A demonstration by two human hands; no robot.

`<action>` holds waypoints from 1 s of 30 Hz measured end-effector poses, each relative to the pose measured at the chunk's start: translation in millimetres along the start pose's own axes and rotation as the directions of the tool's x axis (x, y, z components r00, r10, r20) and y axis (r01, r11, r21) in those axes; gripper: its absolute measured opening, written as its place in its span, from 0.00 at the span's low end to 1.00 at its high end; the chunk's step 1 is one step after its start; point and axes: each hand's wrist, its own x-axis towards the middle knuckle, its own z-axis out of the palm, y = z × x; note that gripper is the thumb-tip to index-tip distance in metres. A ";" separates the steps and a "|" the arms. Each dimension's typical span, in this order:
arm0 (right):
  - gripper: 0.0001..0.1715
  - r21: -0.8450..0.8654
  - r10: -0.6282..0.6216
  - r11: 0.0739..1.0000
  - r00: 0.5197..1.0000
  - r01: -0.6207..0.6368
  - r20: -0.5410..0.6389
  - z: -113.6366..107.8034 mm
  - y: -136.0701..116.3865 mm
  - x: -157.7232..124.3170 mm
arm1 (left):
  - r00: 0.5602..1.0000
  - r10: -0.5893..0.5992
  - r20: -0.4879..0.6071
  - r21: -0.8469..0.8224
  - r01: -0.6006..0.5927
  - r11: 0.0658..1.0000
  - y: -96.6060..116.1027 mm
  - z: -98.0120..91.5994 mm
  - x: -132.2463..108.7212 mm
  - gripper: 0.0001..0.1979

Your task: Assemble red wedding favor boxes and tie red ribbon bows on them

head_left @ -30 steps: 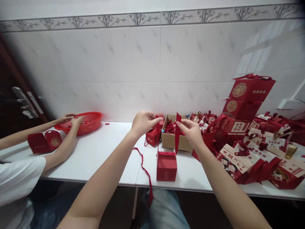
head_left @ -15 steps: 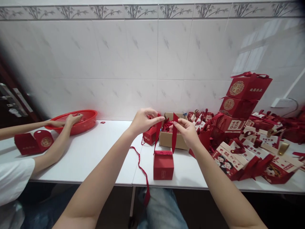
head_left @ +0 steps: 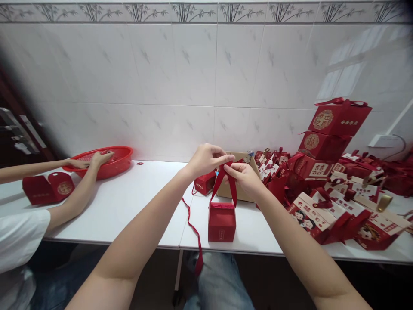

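Note:
A small red gift box [head_left: 222, 224] stands upright near the table's front edge. From its top rise two ends of a red ribbon [head_left: 219, 183], which meet and cross between my hands. My left hand [head_left: 209, 161] pinches one end, its fingertips at the crossing. Close against it, my right hand [head_left: 243, 175] grips the other end between thumb and fingers. A second, twisted red ribbon [head_left: 190, 221] lies left of the box and hangs over the edge. Behind my hands, a cardboard box [head_left: 237, 193] is partly hidden, with another red box [head_left: 204, 183] beside it.
Many finished-looking red boxes crowd the right, including a tall stack [head_left: 325, 144] and white-topped gift boxes [head_left: 312, 215]. At left a co-worker's hands [head_left: 101, 158] are in a red plastic basket [head_left: 118, 170], near an open red box [head_left: 48, 189]. A tiled wall backs the table.
My hands have come together, bringing the two ribbon ends from apart to crossed above the gift box. The view has shifted slightly. The co-worker's hands stay at the basket.

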 end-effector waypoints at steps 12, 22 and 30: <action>0.10 0.266 0.170 0.939 0.967 -0.218 0.190 -11.8 4.3 7.2 | 0.969 0.147 -0.197 -0.102 -0.169 0.980 -1.5 7.6 -22.9 0.06; 0.10 -0.647 -0.208 0.673 0.931 0.359 0.300 -39.2 -19.1 5.6 | 0.909 -0.369 -0.193 -0.525 0.222 0.822 -17.5 38.8 -27.6 0.11; 0.12 -0.735 -0.546 0.248 0.718 0.631 0.432 -39.8 -3.7 1.5 | 0.899 -0.405 0.168 -0.467 0.435 0.770 -25.7 51.1 -16.5 0.12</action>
